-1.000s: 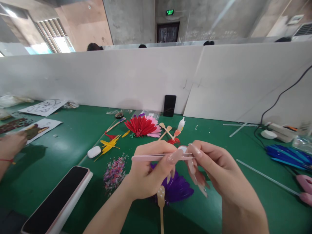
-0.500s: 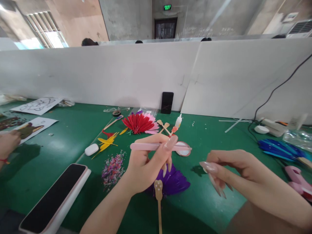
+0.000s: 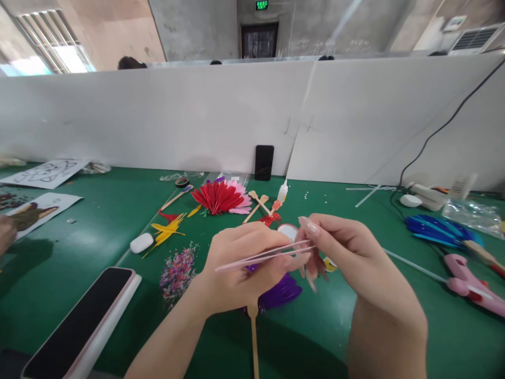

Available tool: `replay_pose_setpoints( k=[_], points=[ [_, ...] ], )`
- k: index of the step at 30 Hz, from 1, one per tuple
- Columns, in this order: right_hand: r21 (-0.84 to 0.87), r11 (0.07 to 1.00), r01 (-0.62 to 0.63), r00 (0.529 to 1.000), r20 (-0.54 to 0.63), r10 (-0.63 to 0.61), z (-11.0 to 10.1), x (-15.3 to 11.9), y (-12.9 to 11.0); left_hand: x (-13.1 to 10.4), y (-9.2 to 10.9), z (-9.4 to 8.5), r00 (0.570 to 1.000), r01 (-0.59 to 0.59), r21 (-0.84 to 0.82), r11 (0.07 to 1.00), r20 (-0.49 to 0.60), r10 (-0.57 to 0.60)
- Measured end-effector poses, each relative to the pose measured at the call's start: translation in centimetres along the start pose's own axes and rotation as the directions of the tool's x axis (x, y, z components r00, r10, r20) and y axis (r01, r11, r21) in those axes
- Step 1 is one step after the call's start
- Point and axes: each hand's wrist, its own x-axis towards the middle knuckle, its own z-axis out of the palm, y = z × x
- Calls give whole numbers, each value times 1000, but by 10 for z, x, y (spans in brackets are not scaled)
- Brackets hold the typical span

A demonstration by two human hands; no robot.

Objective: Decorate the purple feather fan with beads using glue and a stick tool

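My left hand is closed on pink tweezers, whose tips point right. At those tips my right hand has its thumb and index finger pinched; whatever it holds there is too small to make out. Beneath my left hand lies a purple feather fan, partly hidden, with a wooden stick running toward the front edge. A round white dish is partly covered behind my hands. Left of them sits a pile of colourful small bits.
Red pleated fan, yellow feathers, white case and glue bottle lie beyond. A large phone is front left. Blue feathers and a pink glue gun are right. Another person's hand is far left.
My right hand has moved left and up to the tweezers' tips. The tweezers are turned so both arms show. The view has shifted slightly, and more of the glue gun shows.
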Motion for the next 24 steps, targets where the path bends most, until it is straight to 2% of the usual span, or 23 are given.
replay_pose_setpoints(
  k=[3,8,12,19,24],
  points=[
    [-18,1000,-12,1000,-12,12,2,-1,1,2,-2,1,997,-80,84,993,23,79],
    [-42,998,-47,999,-26,46,3,1,1,1,-4,3,989,-112,172,979,116,93],
    [30,998,-48,998,-44,49,5,0,0,0,-3,1,991,-122,228,966,85,106],
    [124,988,-90,996,5,90,8,-4,-1,-3,1,0,986,-161,315,935,10,167],
    [105,989,-99,995,14,98,10,-5,-2,-6,3,0,981,-181,374,910,6,193]
  ],
)
